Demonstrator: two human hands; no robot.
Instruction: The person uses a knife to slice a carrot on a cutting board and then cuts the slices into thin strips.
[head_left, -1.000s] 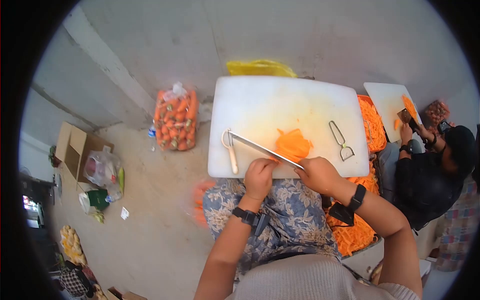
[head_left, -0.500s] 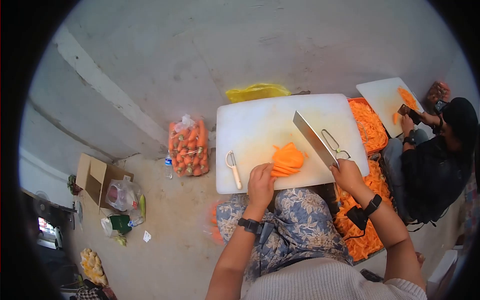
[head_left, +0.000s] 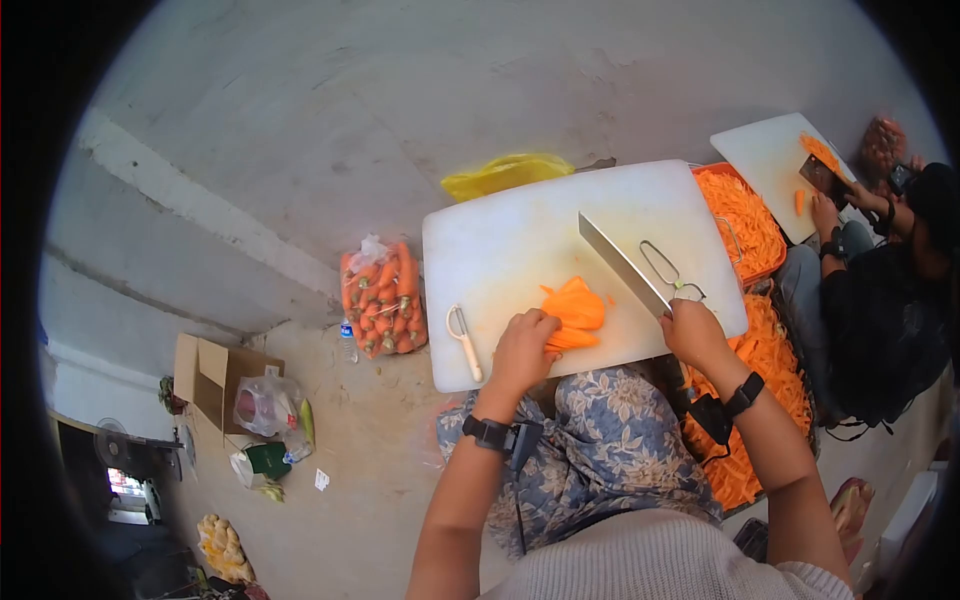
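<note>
A white cutting board (head_left: 500, 240) lies across my lap with a small pile of carrot slices (head_left: 575, 305) near its front edge. My left hand (head_left: 527, 350) rests at the left side of this pile, its fingers curled against the slices. In my right hand (head_left: 694, 333) is the handle of a cleaver (head_left: 625, 262). Its broad blade is held on edge, slanting up and left over the board, apart from the slices. A peeler (head_left: 464, 343) lies left of my left hand. Right of the blade is another metal-framed peeler (head_left: 662, 268).
A red crate of carrot strips (head_left: 740, 225) and another heap of strips (head_left: 755, 420) lie to the right. Beyond them a co-worker (head_left: 885, 310) cuts on another board (head_left: 765, 150). A bag of carrots (head_left: 383, 300) and a cardboard box (head_left: 225, 375) are on the left.
The whole view has shifted and tilted slightly. My left fingers reach a little further over the carrot slices. The cleaver stays raised at the right of the pile.
</note>
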